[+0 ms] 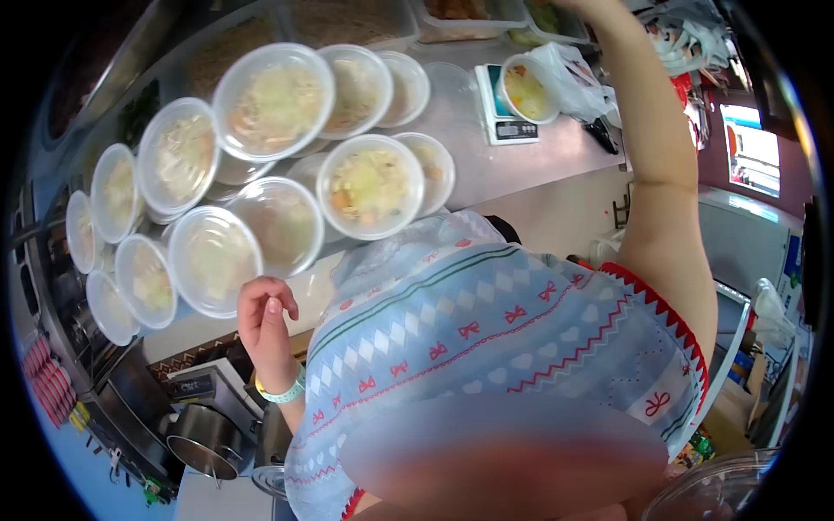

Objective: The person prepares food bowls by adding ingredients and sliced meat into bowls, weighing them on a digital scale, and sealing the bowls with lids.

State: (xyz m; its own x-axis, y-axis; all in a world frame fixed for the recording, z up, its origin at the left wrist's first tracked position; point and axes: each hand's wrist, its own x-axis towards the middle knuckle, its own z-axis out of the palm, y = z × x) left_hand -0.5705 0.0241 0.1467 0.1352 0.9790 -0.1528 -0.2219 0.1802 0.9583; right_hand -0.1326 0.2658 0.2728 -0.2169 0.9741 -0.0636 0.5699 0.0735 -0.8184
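Head view: a pale, smooth desk (539,161) ran across the upper part, bearing lidded bowls (369,187) in a stacked cluster from its middle toward the left. Behind the bowls stood food trays (347,24); on the right, an open bowl (528,90) rested on a scale (514,132), beside a plastic bag (569,82) and a black object (601,136). The surrounding room showed a metal pot (204,441) at the lower left, and, at the right, a bright opening (752,149) in a dark reddish wall above a pale cabinet (738,239). The lids faced mainly upward, toward the camera; being round, the bowls presented no long axis across their rims, and those at the far left appeared as narrow ovals. The open bowl's mouth likewise faced upward, its yellow and green contents exposed. The scale's long axis ran from the near side of the desk to the far side, its display nearest the wearer. The left hand (268,321) was loosely curled just beside a lidded bowl; whether its fingers pinched anything could not be told. The right arm (656,130) reached past the upper edge, its hand out of sight.
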